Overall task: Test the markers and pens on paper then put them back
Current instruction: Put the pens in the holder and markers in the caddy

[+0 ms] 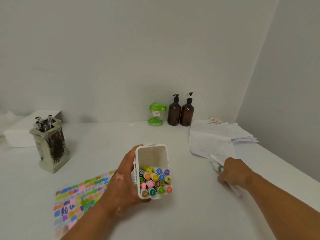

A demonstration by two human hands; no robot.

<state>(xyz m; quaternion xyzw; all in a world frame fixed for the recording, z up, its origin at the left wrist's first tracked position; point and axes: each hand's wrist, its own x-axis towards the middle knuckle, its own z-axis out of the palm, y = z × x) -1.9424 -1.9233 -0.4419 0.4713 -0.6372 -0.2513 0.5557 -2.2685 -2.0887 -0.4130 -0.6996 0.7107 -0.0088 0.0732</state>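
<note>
Markers (155, 181) w/ round coloured caps fill the lower part of a white box (152, 154), held tilted near the table (181, 213) centre.
L hand (123, 186) wraps the box's side, its open mouth facing the camera; caps show orange, yellow, blue, purple, pink, green, brown, some w/ printed nos. R hand (233, 172) curls round a few loose markers (215, 160) at table right, beside a paper stack (213, 139). Test sheet (76, 200), covered in colour swatches, lies under the L forearm. Pen pot (50, 144) stands far left.

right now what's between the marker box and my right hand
Only bare table, as the head view shows, between the marker box and the right hand, which grips markers.
</note>
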